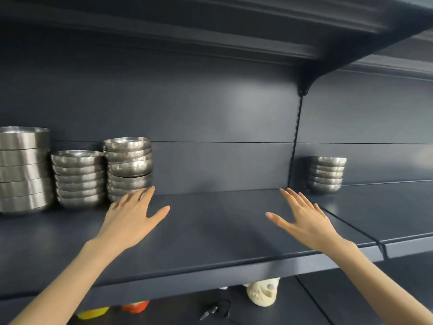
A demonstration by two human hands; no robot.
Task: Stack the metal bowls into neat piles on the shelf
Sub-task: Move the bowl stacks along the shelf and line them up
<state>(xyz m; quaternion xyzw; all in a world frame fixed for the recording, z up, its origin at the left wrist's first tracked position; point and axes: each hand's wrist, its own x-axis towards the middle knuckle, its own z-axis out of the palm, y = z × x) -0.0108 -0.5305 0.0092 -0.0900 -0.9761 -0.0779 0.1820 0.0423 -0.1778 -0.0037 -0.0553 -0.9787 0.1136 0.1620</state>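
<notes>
A dark blue-grey shelf runs across the frame beneath a matching back panel and an upper shelf. Four piles of polished metal bowls stand along its back. A stack of wide bowls sits at the far left edge, with a low pile just beside it and a taller pile next to that. A small pile stands well apart at centre right, past the upright. The taller pile is the untidy one: its upper bowls sit tilted rather than nested flat.

The person's left hand reaches in from the lower left with fingers straight and spread, grasping nothing. The tips lie at the foot of the taller pile, though whether they touch it is hard to tell from this angle. The right hand, likewise released and flat, hovers over bare shelf at centre right, short of the small pile.

The bowls appear thin-walled and stiff, light one at a time but weighty as a nested column. Their smooth sides would likely slip under a loose grip. The safest hold is probably at the rims of the tilted top bowls, lifted off singly, or with both palms low on either side of a pile. A cream-coloured object sits on the shelf below, at the bottom of the frame.
</notes>
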